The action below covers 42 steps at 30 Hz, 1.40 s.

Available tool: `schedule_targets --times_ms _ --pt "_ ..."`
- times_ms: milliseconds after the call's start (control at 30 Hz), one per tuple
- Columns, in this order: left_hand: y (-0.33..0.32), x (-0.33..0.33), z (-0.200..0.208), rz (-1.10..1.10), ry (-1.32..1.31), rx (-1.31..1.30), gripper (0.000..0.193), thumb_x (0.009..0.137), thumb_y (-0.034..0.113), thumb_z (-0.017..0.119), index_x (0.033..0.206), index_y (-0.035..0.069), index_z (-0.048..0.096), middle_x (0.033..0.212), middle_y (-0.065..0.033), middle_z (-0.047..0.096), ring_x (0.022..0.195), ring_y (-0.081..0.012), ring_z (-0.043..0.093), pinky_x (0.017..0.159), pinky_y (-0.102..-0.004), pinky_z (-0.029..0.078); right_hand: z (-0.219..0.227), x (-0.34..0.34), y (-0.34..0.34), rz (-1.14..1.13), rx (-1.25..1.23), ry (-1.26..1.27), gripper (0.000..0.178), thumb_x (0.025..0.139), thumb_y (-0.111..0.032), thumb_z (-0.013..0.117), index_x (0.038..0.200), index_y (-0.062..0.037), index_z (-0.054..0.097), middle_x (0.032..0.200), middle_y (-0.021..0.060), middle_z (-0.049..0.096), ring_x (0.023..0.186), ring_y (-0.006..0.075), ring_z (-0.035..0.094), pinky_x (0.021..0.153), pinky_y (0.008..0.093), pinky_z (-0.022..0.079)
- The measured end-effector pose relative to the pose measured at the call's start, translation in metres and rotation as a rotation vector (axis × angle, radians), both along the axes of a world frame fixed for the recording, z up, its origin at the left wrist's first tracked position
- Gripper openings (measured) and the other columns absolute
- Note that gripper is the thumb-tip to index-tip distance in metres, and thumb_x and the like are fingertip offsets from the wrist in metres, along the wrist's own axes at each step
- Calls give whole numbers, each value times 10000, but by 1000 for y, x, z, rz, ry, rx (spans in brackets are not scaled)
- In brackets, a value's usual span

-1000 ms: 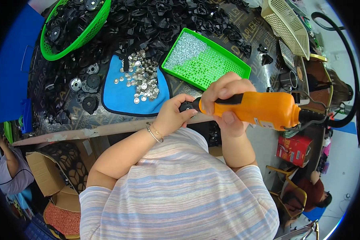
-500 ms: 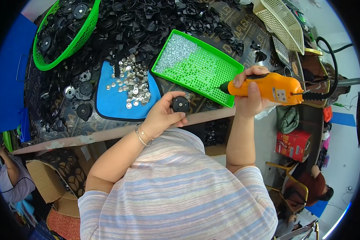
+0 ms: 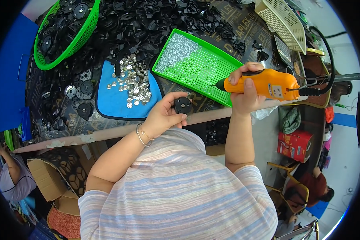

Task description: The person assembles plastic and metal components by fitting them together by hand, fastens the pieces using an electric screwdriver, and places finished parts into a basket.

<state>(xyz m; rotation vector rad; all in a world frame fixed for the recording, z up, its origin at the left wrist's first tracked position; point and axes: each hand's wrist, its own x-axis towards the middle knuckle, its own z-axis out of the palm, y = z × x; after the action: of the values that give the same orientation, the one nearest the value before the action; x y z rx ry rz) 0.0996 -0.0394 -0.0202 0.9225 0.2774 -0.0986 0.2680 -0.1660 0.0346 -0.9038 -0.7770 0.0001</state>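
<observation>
One left hand (image 3: 162, 114): closed on a round black plastic disc (image 3: 183, 105) beside the blue cloth mat (image 3: 115, 102)
Right hand (image 3: 245, 96): wrapped an orange plastic power screwdriver (image 3: 282, 81), tip over the green perforated plastic tray (image 3: 217, 73)
Slip risk: a slack pinch could have dropped the disc

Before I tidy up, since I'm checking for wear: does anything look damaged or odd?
Yes: the table's pale front strip looks worn, with ragged whitish patches toward its left end.

Driver (image 3: 265, 81) in right fingers (image 3: 250, 85) was mostly orange; disc (image 3: 183, 105) in left fingers (image 3: 175, 119), black; shirt (image 3: 180, 184) below both showed pastel stripes.
</observation>
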Motion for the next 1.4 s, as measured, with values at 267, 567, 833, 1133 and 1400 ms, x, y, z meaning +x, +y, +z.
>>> schedule_targets --times_ms 267,567,833,1133,1400 --pt "0 -1 0 -5 -11 20 546 759 -123 524 1250 50 359 1195 -125 478 748 -161 621 575 -201 523 1 -1 0 20 -41 3 218 757 -16 574 942 32 470 855 126 483 558 180 526 515 252 446" --pt "-2 1 3 -15 38 23 548 776 -151 484 1252 82 345 1245 -107 432 813 -193 628 649 -212 539 39 -23 -10 138 18 -49 316 799 -243 531 1011 -22 456 894 118 443 577 178 484 536 290 417" --pt "-4 2 3 9 44 45 523 782 -123 504 1237 75 342 1048 -77 500 787 -161 630 631 -201 540 39 -66 5 356 -63 -4 327 781 -233 650 951 -21 468 855 96 456 596 152 527 548 263 455" --pt "-6 -1 4 15 38 26 510 782 -125 509 1225 68 347 1036 -90 518 789 -159 629 654 -214 545 31 -69 9 389 -125 -63 278 751 -159 635 938 -17 487 854 105 478 606 131 535 544 236 436" --pt "-5 1 6 -13 32 114 513 776 -124 520 1221 66 348 1000 -95 534 782 -162 632 655 -216 545 29 -64 9 394 -182 -106 285 754 -179 646 929 -18 490 824 94 489 585 147 534 522 247 428"
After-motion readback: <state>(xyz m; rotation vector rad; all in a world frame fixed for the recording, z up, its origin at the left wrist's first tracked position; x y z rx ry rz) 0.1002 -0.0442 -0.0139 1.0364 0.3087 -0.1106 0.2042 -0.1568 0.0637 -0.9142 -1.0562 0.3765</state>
